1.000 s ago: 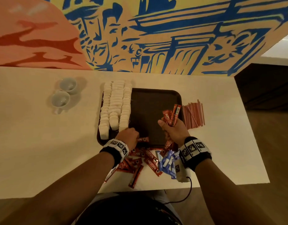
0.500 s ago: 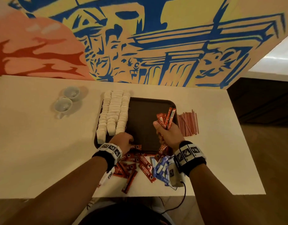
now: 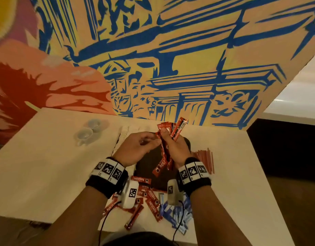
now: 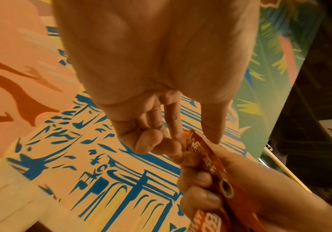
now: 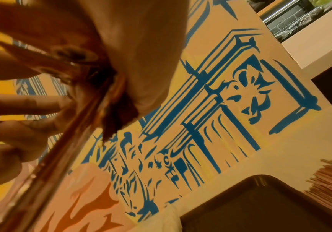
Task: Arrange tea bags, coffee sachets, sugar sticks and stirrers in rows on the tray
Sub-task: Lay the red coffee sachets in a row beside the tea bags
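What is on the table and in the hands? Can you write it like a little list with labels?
right hand: right hand grips a bunch of red coffee sachets
left hand: left hand pinches the end of one sachet in that bunch
dark brown plastic tray: under the hands, mostly hidden
loose red coffee sachets: near table edge
blue paper sugar sticks: heap beside them
thin red stirrers: right of the tray
two white cups: far left
pale table: holds everything
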Demonstrator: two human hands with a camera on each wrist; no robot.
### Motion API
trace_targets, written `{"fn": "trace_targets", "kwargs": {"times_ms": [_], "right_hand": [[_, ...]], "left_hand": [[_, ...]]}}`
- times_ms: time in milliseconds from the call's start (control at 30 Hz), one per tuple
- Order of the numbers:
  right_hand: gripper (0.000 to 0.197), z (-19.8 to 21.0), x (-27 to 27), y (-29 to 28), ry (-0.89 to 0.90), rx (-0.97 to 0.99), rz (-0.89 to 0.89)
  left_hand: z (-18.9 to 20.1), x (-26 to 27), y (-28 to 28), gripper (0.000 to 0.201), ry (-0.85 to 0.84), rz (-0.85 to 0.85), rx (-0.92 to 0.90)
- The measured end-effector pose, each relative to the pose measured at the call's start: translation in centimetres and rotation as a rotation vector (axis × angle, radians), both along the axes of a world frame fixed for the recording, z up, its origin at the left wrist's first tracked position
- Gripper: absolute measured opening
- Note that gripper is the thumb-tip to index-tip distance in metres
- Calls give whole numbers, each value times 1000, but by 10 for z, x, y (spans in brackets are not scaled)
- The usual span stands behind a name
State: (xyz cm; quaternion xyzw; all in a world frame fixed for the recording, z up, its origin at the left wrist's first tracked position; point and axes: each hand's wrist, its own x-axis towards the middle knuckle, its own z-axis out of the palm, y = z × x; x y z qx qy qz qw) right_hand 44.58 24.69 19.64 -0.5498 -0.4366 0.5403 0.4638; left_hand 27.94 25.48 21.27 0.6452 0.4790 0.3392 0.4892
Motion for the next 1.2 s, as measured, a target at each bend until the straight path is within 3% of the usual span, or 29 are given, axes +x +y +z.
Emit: {"fn": "trace_targets", "kwargs": {"times_ms": [167, 267, 367, 633, 800, 1000, 1100, 1200], "right_hand": [[42, 17, -6, 4, 50, 63, -60], [38, 26, -4, 4, 54, 64, -29], [35, 35, -5, 6, 52, 61, 24], [36, 51, -22, 26, 191, 20, 42], [40, 52, -20, 34, 173, 16, 10], [40, 52, -3, 27, 238, 37, -58], [40, 58, -6, 27, 202, 79, -32], [29, 62, -12, 31, 103, 134, -28]], "left_hand": [[11, 9, -5, 34, -37, 24, 29], [16, 9, -6, 51, -87, 43, 67], [23, 8, -6, 55, -155, 46, 103], [35, 1, 19, 41, -176, 113, 191], [38, -5, 33, 29, -196, 131, 197], [41, -26, 43, 36, -280, 298, 138], [38, -30, 46, 24, -274, 360, 137], [38, -28, 44, 10, -254, 325, 148]]}}
